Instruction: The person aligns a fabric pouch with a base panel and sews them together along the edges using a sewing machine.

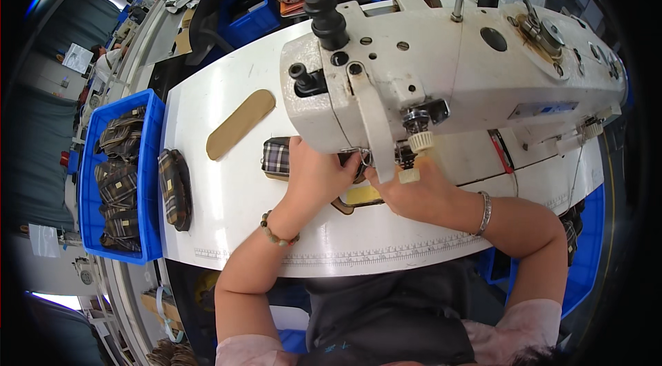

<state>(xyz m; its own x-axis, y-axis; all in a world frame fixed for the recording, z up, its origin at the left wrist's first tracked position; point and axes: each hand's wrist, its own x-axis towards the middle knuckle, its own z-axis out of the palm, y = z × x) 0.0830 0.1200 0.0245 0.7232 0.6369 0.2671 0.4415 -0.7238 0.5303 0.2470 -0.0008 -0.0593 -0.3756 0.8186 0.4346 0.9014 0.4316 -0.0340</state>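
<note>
Item, nearest: my left hand (318, 174) — pressed flat on the plaid pouch piece (276, 157), fingers together, at the needle of the white sewing machine (441, 83). My right hand (414, 190) steadies the tan leather tab (358, 198) beneath; its grip I cannot tell. Step, I judge: stitching — next calls for even feeding. Beyond: tan strip (241, 123); blue bin (153, 159) of plaid pouches.

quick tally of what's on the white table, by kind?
Plaid fabric pieces: 2, one under the left hand at, one at the table's left edge
Tan flat oblong piece: 1
White sewing machine: 1
Total: 4
</note>
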